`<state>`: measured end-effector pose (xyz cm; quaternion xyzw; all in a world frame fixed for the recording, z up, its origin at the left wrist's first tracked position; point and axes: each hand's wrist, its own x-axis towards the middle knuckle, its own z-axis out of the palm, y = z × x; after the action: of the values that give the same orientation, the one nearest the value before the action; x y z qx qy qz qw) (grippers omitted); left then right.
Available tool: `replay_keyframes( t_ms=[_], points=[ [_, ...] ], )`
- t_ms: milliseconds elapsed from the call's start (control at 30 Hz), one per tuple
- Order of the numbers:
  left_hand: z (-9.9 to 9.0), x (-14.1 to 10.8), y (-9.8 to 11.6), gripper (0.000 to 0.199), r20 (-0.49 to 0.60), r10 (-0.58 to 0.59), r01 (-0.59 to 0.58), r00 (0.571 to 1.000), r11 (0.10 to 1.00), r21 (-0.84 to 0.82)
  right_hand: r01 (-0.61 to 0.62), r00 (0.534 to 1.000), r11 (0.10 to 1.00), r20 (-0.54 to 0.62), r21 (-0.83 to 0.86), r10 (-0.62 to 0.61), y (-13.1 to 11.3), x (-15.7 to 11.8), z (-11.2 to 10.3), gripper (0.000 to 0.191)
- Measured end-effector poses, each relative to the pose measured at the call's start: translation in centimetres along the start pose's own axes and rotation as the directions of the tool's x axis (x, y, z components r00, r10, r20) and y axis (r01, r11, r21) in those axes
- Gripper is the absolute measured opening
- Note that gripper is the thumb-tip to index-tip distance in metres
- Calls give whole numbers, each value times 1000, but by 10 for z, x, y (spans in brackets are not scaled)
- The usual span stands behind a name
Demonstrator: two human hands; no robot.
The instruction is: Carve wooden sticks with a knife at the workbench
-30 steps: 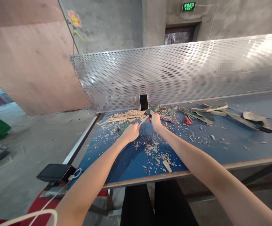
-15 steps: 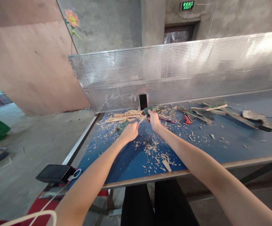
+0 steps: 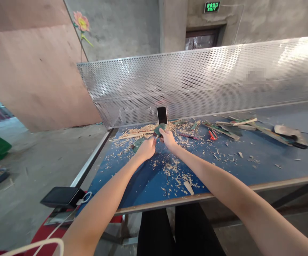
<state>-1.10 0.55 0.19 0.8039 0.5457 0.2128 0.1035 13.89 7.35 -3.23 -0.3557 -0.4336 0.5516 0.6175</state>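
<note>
My left hand (image 3: 146,149) is closed around a thin pale wooden strip (image 3: 156,137), with only a short length showing beyond the fingers. My right hand (image 3: 168,139) pinches a dark green sheet (image 3: 160,128), which looks like sandpaper, against the strip's far end. The two hands are close together above the blue table (image 3: 140,185). Beneath and behind my left hand lies another green piece (image 3: 138,143). Wood shavings (image 3: 171,169) are scattered around both hands.
A phone (image 3: 162,115) leans against the perforated metal screen (image 3: 143,85). Right of my hands lie a purple stick-like tool (image 3: 188,136), a red-handled cutter (image 3: 212,134) and several wood strips (image 3: 244,121). A flat wood chip (image 3: 188,187) rests near the front edge; a black box (image 3: 63,197) stands at left.
My right hand has moved left, closer to my left hand, bringing the green sheet along the strip. Less of the strip shows between the hands. My left hand has shifted slightly left.
</note>
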Motion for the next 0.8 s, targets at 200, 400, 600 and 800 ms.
replay_keyframes(
  t_ms=[200,400,600,800],
  points=[
    [-2,-5,7,34,58,-1,0,998,1000,14,66,970,997,-236,46,-54,-21,16,-28,51],
    [5,-1,-2,30,5,14,-13,1000,1000,-20,7,999,1000,-32,-10,-7,1,-2,1,52],
    [-1,0,0,32,-9,14,-13,1000,1000,8,20,999,1000,-39,12,-20,-7,3,-5,54],
    [-3,-4,5,33,39,15,-16,999,1000,16,79,987,996,-143,28,-75,-18,7,-19,53]
  ],
)
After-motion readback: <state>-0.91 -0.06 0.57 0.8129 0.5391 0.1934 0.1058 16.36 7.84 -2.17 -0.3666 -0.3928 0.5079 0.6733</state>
